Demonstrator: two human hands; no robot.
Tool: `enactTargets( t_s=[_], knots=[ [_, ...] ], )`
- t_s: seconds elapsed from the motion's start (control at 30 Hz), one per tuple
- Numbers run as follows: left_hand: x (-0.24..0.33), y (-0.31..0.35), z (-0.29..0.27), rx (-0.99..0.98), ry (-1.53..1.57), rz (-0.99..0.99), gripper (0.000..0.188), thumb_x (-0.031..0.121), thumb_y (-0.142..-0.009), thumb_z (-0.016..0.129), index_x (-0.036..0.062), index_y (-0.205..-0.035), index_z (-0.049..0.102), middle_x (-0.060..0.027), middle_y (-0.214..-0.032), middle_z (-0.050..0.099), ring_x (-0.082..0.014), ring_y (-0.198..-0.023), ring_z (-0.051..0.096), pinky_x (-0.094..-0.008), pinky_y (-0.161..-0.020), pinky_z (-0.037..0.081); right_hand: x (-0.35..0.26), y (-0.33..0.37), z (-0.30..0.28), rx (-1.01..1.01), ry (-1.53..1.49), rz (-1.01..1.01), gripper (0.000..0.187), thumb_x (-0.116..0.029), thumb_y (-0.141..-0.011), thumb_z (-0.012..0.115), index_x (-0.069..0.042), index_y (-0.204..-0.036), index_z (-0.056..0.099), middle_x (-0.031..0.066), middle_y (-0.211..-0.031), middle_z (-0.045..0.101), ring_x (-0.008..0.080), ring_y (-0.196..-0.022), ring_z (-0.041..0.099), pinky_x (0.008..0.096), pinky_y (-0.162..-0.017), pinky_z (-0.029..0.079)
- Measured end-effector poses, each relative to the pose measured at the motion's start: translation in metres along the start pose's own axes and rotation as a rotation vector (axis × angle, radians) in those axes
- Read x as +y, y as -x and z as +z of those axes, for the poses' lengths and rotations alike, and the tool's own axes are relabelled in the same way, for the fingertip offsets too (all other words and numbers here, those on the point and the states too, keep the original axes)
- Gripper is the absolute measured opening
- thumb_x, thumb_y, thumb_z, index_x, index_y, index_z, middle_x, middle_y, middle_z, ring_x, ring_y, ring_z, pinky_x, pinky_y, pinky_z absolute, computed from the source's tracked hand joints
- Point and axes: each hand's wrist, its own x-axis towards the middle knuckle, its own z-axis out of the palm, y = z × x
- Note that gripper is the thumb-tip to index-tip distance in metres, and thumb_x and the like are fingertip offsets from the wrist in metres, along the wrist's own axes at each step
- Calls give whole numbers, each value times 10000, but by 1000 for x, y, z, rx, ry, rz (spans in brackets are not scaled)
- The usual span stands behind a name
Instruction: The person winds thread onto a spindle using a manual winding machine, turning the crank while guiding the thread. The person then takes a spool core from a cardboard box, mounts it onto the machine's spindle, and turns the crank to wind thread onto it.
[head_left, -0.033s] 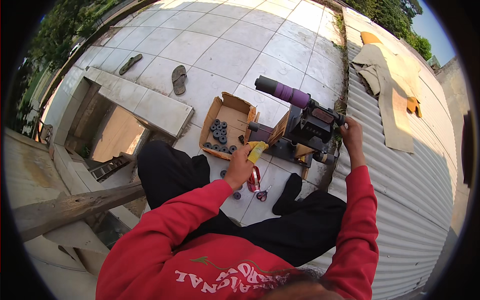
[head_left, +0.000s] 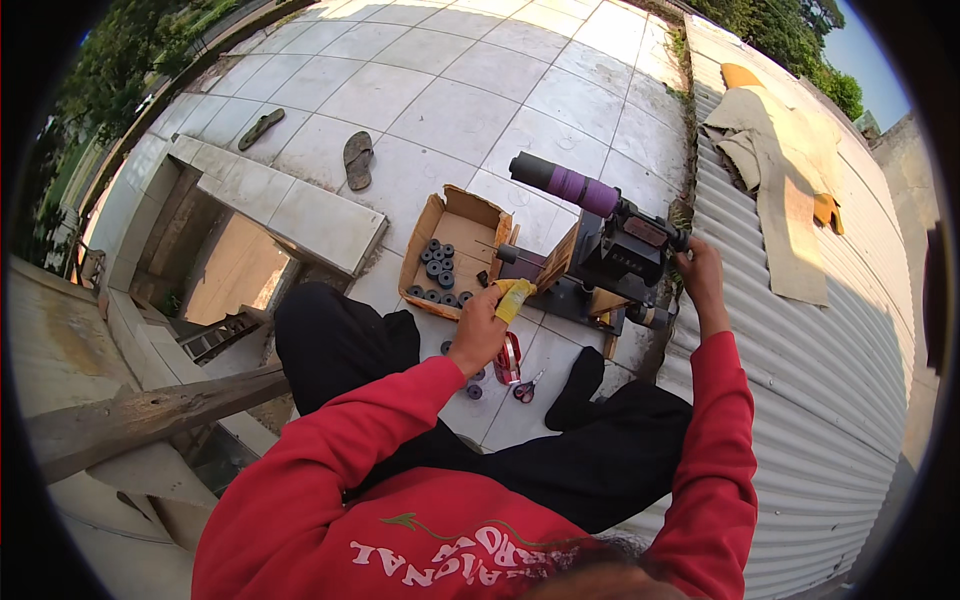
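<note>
A black hand-turned winding machine stands in front of me on the tiles, a purple thread cone tilted across its top. On its left side, a thin spindle carries a small dark spool. My right hand is closed at the machine's right end, around what looks like its crank handle. My left hand is closed on a yellow cloth-like piece, just below the spindle; its fingertips are partly hidden. Left of the machine, a cardboard box holds several dark round spools.
Red-handled scissors, a red-and-silver object and a few loose spools lie between my legs. Two sandals rest farther off. A raised tiled ledge borders an opening at left; corrugated roofing runs along the right.
</note>
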Motion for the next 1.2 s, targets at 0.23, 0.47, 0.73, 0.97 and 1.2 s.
enactTargets(
  t_s=[0.23, 0.47, 0.73, 0.97, 1.2],
  knots=[
    [-1, -16, 0, -50, 30, 30, 265, 52, -1031, 624, -27, -1269, 708, -85, -915, 734, -100, -728, 581, -293, -642, 476, 5, 29, -1, -325, -30, 16, 261, -152, -845, 815, -24, -1071, 795, 210, -1014, 775, 407, -948, 741, 456, -851, 570],
    [-6, -17, 4, -16, 168, 24, 265, 62, -1045, 616, -40, -1272, 706, -36, -902, 721, -63, -752, 551, -266, -644, 467, -42, 42, -50, -410, -81, 85, 292, -151, -844, 824, 41, -1059, 777, 206, -1000, 786, 330, -922, 763, 395, -862, 569],
    [-9, -16, 8, -20, 189, -4, 269, 70, -1057, 610, -42, -1283, 703, -36, -962, 743, -46, -792, 552, -253, -675, 478, -46, 33, -59, -29, -178, 71, 246, -43, -930, 767, 18, -1169, 762, 110, -1076, 807, 170, -999, 744, 318, -933, 552],
    [-6, -17, 6, -68, 194, -110, 282, 59, -1057, 608, -40, -1305, 697, -3, -939, 716, -26, -791, 529, -233, -657, 456, -8, -4, -18, 81, -32, -66, 309, -54, -934, 716, -57, -1238, 766, 158, -1168, 773, 331, -1052, 747, 404, -952, 554],
    [-9, -14, 5, -37, 198, -67, 289, 60, -1053, 615, -42, -1313, 690, -4, -951, 711, -31, -794, 535, -234, -666, 463, 1, 13, 0, -268, 67, -3, 291, -125, -853, 783, -34, -1129, 780, 253, -968, 737, 441, -961, 719, 464, -854, 560]
  ],
)
